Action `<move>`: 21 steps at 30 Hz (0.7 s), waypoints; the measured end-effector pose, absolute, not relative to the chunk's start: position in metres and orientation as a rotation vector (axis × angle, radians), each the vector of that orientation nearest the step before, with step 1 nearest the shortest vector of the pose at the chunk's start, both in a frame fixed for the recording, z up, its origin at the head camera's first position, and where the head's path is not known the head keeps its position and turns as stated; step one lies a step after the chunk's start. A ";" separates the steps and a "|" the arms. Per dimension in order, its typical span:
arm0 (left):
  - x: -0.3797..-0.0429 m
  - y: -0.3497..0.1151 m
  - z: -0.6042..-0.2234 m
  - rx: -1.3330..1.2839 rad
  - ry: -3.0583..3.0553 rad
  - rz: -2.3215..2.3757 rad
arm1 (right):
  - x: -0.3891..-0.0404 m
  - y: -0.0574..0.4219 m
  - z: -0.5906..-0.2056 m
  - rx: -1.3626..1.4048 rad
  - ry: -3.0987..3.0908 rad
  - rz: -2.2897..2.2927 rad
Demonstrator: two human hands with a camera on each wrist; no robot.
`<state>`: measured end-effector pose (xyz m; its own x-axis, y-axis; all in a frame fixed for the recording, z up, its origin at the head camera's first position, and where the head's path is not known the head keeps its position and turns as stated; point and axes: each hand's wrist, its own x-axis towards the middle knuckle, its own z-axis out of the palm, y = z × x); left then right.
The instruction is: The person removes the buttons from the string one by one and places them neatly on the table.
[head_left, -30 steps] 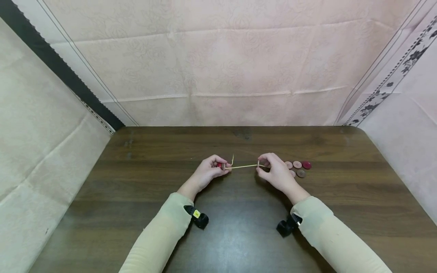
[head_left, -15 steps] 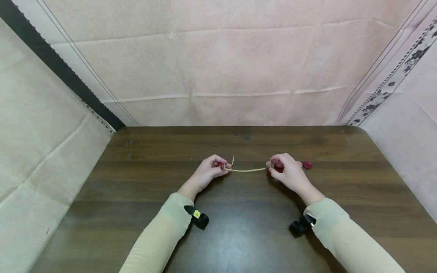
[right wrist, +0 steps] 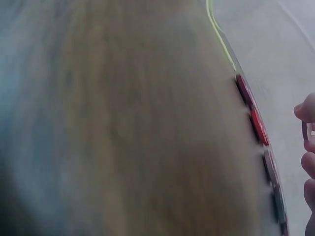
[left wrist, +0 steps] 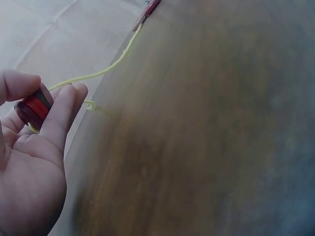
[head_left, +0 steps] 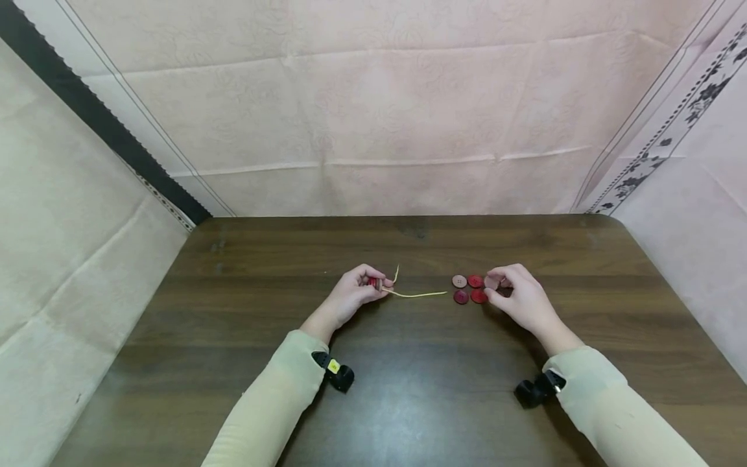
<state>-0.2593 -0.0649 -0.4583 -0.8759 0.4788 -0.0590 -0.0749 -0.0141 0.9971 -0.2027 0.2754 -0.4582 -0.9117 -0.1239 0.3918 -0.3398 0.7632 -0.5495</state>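
My left hand [head_left: 356, 295] pinches a small stack of red and dark buttons [left wrist: 35, 109] between thumb and fingers. A yellow string [head_left: 417, 296] runs out of the stack to the right with its end free, and a short tail sticks up beside the fingertips. My right hand [head_left: 522, 298] pinches a pale pink button [head_left: 492, 283] between thumb and forefinger, just above the loose buttons; in the right wrist view this button [right wrist: 305, 131] is seen edge-on. Left of that hand lie a pink button [head_left: 459, 281], a dark red button [head_left: 461, 297] and red buttons [head_left: 479, 296].
More buttons lie beneath my right hand, mostly hidden in the head view; the right wrist view shows a grey one [right wrist: 278, 204]. The brown wooden table [head_left: 397, 402] ends at a pale patterned cloth [head_left: 373, 130] behind it.
My right hand has moved right with the pink button, away from the string. The string, earlier stretched between the hands, now hangs slack with a free end. The left hand has stayed put.
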 end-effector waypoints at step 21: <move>-0.258 -0.065 -0.457 0.413 1.885 1.942 | -0.187 0.314 -0.467 0.158 -2.691 0.864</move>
